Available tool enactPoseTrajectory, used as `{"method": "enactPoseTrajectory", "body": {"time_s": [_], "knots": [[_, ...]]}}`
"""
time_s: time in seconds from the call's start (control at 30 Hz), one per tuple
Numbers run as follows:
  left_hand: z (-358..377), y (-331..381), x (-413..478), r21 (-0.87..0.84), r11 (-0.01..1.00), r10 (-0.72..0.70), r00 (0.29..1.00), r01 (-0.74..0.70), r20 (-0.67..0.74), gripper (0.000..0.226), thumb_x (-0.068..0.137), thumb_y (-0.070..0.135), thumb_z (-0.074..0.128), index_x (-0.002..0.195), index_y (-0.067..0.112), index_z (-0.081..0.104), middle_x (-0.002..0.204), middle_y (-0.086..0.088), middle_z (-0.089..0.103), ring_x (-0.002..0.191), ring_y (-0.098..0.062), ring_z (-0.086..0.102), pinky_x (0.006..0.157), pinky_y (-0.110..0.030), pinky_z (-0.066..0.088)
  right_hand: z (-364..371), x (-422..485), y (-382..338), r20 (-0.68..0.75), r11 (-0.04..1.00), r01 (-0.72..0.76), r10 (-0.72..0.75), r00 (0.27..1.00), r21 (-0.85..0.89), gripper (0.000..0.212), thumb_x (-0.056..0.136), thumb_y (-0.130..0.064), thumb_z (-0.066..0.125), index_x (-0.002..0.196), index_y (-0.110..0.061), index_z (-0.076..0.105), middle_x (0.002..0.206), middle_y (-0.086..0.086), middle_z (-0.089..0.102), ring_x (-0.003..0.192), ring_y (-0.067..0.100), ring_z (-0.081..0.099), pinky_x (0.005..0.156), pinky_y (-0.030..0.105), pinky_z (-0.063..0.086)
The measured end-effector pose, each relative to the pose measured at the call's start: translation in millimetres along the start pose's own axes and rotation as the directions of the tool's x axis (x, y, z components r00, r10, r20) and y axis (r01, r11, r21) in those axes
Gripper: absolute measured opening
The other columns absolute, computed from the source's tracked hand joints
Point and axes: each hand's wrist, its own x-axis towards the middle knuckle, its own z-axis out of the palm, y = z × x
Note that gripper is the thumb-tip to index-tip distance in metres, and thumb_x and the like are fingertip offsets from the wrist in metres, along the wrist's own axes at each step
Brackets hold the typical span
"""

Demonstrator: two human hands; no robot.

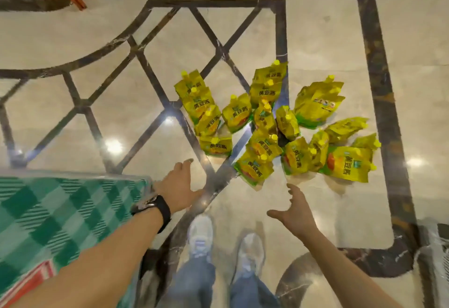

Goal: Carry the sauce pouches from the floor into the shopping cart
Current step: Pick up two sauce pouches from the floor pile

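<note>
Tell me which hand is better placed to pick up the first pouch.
Right, narrowly. The right hand, open with thumb spread, points straight at the near edge of the sauce pouches, with several just ahead. The left hand, also open, reaches toward the pile's left side, with one pouch nearby.

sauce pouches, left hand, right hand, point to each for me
sauce pouches (264,148): head view, on the printed front of a pouch near the middle of the pile.
left hand (179,186): head view, on the back of the hand.
right hand (295,213): head view, on the back of the hand.
</note>
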Motion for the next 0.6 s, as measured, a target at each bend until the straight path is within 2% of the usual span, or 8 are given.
{"method": "enactPoseTrajectory", "body": {"time_s": [0.1, 0.17, 0.23, 0.3, 0.37, 0.43, 0.5, 0.6], "knots": [[49, -27, 107, -0.136, 0.99, 0.037, 0.995, -0.049, -0.089, 0.1, 0.083, 0.031, 0.078, 0.156, 0.01, 0.013, 0.158, -0.014, 0.029, 0.139, -0.031, 0.04, 0.112, -0.038, 0.037, 44, 95, 35, -0.068, 0.994, 0.006, 0.002, 0.998, 0.112, 0.107, 0.061, -0.017, 0.092, 0.148, -0.011, 0.03, 0.152, 0.008, 0.036, 0.137, 0.028, 0.039, 0.11, 0.043, 0.038], [77, -39, 169, -0.273, 0.956, 0.058, 0.98, -0.11, -0.191, 0.102, 0.079, 0.02, 0.083, 0.156, 0.012, 0.016, 0.157, -0.01, 0.032, 0.139, -0.026, 0.04, 0.112, -0.031, 0.034, 72, 147, 55, -0.123, 0.988, 0.043, -0.024, 0.992, 0.151, 0.103, 0.06, -0.019, 0.092, 0.145, -0.014, 0.034, 0.148, 0.003, 0.042, 0.134, 0.024, 0.042, 0.107, 0.042, 0.04], [104, -50, 217, -0.45, 0.869, 0.082, 0.957, -0.205, -0.278, 0.099, 0.076, 0.01, 0.084, 0.153, 0.016, 0.023, 0.146, -0.004, 0.044, 0.13, -0.01, 0.046, 0.103, -0.022, 0.037, 96, 185, 70, -0.176, 0.974, 0.118, -0.084, 0.981, 0.194, 0.09, 0.059, -0.016, 0.093, 0.135, -0.017, 0.045, 0.128, -0.006, 0.055, 0.119, 0.011, 0.053, 0.098, 0.033, 0.045], [127, -63, 253, -0.588, 0.754, 0.092, 0.934, -0.292, -0.345, 0.093, 0.073, 0.019, 0.087, 0.146, 0.028, 0.031, 0.139, 0.0, 0.049, 0.123, 0.002, 0.05, 0.101, -0.029, 0.047, 115, 209, 78, -0.234, 0.941, 0.194, -0.13, 0.963, 0.278, 0.076, 0.059, -0.005, 0.091, 0.123, -0.016, 0.053, 0.108, -0.014, 0.063, 0.095, -0.011, 0.06, 0.085, 0.016, 0.049], [144, -77, 280, -0.622, 0.692, 0.084, 0.896, -0.367, -0.435, 0.078, 0.067, 0.038, 0.088, 0.132, 0.036, 0.044, 0.137, -0.01, 0.048, 0.129, -0.014, 0.052, 0.104, -0.047, 0.049, 132, 228, 83, -0.293, 0.898, 0.257, -0.153, 0.944, 0.358, 0.065, 0.06, 0.006, 0.087, 0.117, -0.004, 0.058, 0.101, -0.017, 0.066, 0.086, -0.017, 0.063, 0.072, 0.003, 0.048], [150, -83, 293, -0.621, 0.661, 0.108, 0.873, -0.421, -0.476, 0.065, 0.064, 0.035, 0.089, 0.117, 0.031, 0.051, 0.131, -0.022, 0.048, 0.125, -0.03, 0.054, 0.102, -0.058, 0.048, 144, 239, 83, -0.381, 0.858, 0.292, -0.124, 0.916, 0.423, 0.064, 0.06, 0.007, 0.086, 0.117, -0.001, 0.059, 0.099, -0.019, 0.068, 0.087, -0.014, 0.066, 0.072, 0.003, 0.048], [150, -83, 302, -0.635, 0.639, 0.108, 0.867, -0.435, -0.486, 0.065, 0.062, 0.029, 0.091, 0.111, 0.02, 0.05, 0.125, -0.026, 0.051, 0.122, -0.033, 0.056, 0.1, -0.059, 0.047, 151, 248, 82, -0.442, 0.83, 0.33, -0.114, 0.89, 0.449, 0.06, 0.062, 0.007, 0.085, 0.114, -0.007, 0.058, 0.099, -0.018, 0.066, 0.086, -0.016, 0.065, 0.073, 0.003, 0.048], [152, -82, 303, -0.633, 0.648, 0.121, 0.879, -0.422, -0.462, 0.076, 0.062, 0.026, 0.093, 0.123, 0.019, 0.048, 0.129, -0.017, 0.056, 0.125, -0.027, 0.056, 0.103, -0.053, 0.048, 149, 249, 74, -0.486, 0.854, 0.357, -0.145, 0.862, 0.378, 0.056, 0.067, -0.003, 0.087, 0.115, -0.012, 0.059, 0.103, -0.013, 0.066, 0.091, -0.014, 0.063, 0.077, 0.004, 0.047]]}}
